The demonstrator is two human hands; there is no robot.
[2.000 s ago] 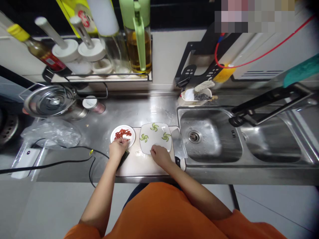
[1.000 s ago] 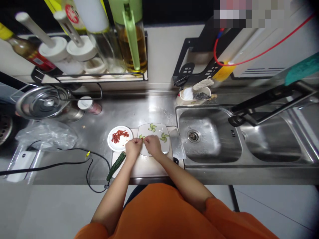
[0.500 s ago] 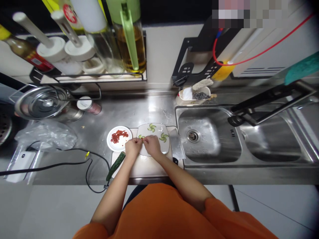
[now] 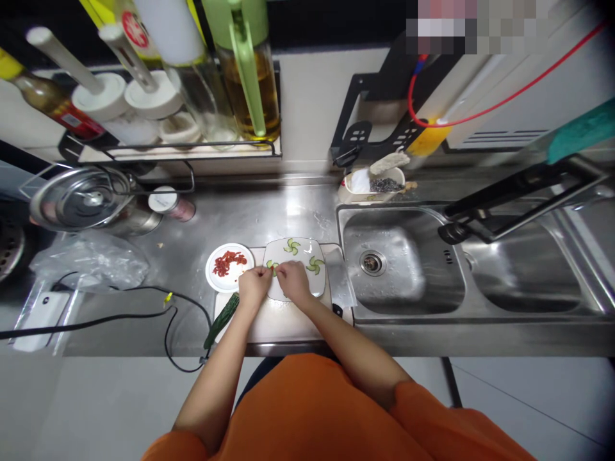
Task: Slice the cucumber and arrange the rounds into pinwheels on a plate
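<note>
The left hand (image 4: 254,288) and the right hand (image 4: 294,282) meet above the square plate (image 4: 307,248), screening part of its lower left area and the near side of the left pinwheel (image 4: 271,263). The fingers of both hands are drawn together in a pinch. A small red piece (image 4: 273,271) shows at their tips; from here I cannot tell which hand grips it, or whether it touches the plate. The knife handle (image 4: 337,310) shows only in part beside the plate. At the far left, the yellow-capped bottle (image 4: 55,102) is cut off.

The square plate is white, with rounded corners and a thin dark rim line, and rests on the pale cutting board (image 4: 283,326) on the steel desk (image 4: 230,211). The upper pinwheel (image 4: 291,246) and the right pinwheel (image 4: 315,265) consist of curved, pale green pieces with darker edges. Left of the square plate, the round dish (image 4: 211,282) carries wrinkled red pieces (image 4: 223,262) in an uneven heap. A dark green cucumber (image 4: 223,319) lies obliquely beside the left forearm.
</note>
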